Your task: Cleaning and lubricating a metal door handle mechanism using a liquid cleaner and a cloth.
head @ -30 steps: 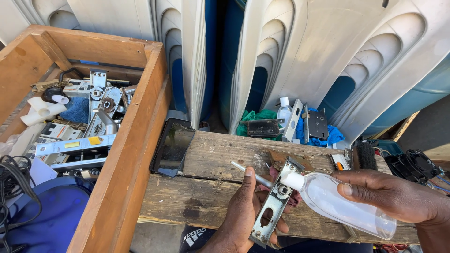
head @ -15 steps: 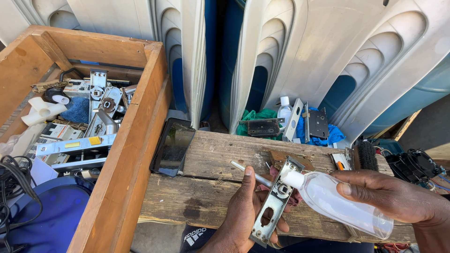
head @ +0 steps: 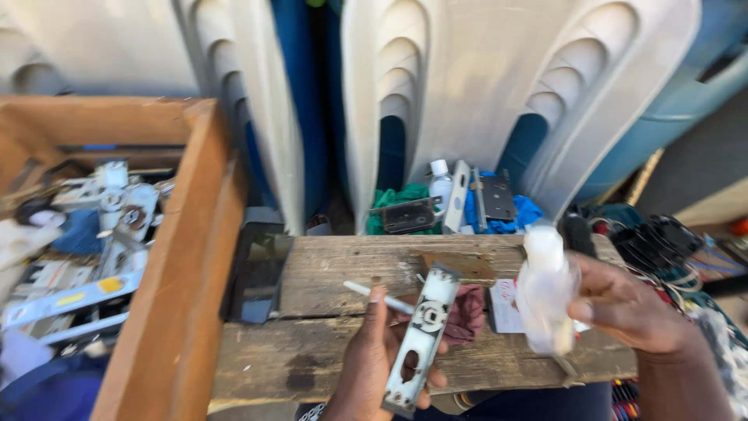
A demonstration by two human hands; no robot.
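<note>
Lock faceplate point(head: 419, 343), a long stiff metal strip held over the plank bench point(head: 312, 312) in the left hand point(head: 374, 366), fingers wrapped round its lower half, looks light but hard-edged, while the right hand point(head: 623, 308) clasps a blurred clear plastic bottle point(head: 544, 292) upright

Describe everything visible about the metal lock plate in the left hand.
The metal lock plate is a long, narrow silver strip, dull and slightly worn. It has a round hub hole near its middle and a keyhole-shaped slot lower down. It tilts upward to the right over the wooden board, and the left hand holds it from below.
</note>
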